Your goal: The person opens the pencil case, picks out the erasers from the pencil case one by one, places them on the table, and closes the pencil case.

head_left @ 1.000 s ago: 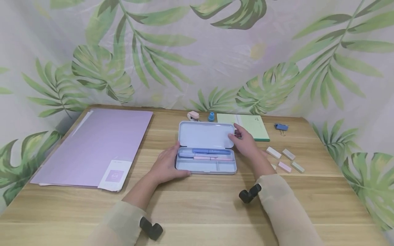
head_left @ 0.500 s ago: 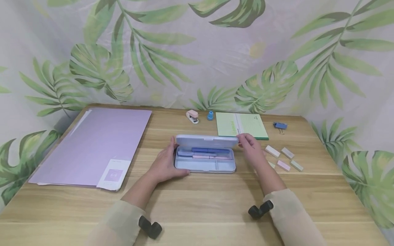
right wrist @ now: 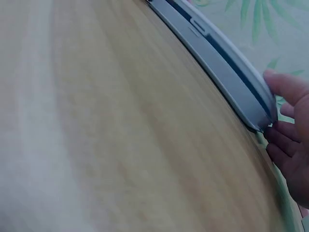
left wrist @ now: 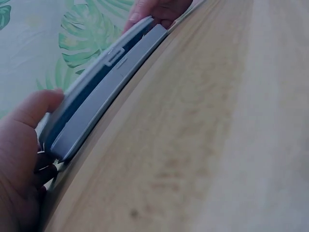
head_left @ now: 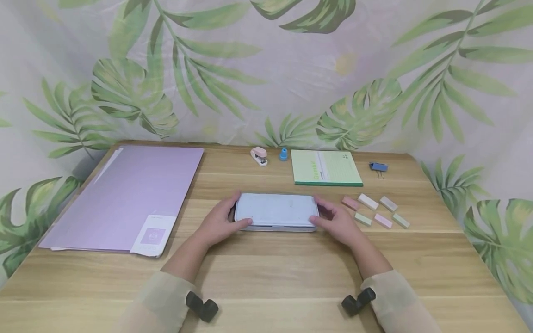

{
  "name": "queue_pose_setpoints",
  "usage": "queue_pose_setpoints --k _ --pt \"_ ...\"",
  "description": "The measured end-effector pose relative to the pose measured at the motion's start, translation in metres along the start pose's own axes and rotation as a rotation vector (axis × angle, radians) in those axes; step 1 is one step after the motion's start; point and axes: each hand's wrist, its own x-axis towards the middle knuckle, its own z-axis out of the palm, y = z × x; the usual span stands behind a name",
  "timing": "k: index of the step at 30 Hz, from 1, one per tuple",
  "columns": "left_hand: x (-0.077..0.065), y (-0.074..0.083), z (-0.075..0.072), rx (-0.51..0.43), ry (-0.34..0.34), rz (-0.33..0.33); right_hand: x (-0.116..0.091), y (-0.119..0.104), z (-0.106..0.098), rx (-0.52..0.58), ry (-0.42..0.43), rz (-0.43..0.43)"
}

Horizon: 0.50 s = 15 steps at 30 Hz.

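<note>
A pale blue pencil case (head_left: 276, 209) lies on the wooden table, its lid lowered over the base. Both wrist views show a narrow dark gap along the front between lid (left wrist: 91, 70) and base (left wrist: 104, 99). At its left end my left hand (head_left: 217, 222) grips the case, thumb on the lid's front corner and fingers along the side. My right hand (head_left: 339, 223) holds the opposite end the same way, with its thumb (right wrist: 285, 86) on the lid edge. The pens inside are hidden under the lid.
A purple folder (head_left: 137, 194) covers the table's left side. Behind the case stand a pink stapler (head_left: 260, 156), a small blue object (head_left: 283, 154) and a green notebook (head_left: 326, 167). A blue binder clip (head_left: 378, 167) and several eraser-like blocks (head_left: 368, 201) lie on the right.
The pencil case's lid has swung down from standing upright to lying over the base, covering the pens. My right hand came forward and down with it; the left stayed at its end.
</note>
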Motion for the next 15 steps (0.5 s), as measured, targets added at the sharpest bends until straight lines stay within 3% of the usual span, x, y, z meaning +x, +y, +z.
queue_pose_setpoints --k 5,15 --pt "-0.0003 0.0008 -0.0003 0.009 -0.020 -0.013 -0.0033 -0.0030 0.0026 -0.025 -0.001 0.041" --pt "0.0006 0.0011 -0.0022 0.002 -0.041 -0.014 -0.0031 -0.0037 0.0039 -0.036 -0.008 0.018"
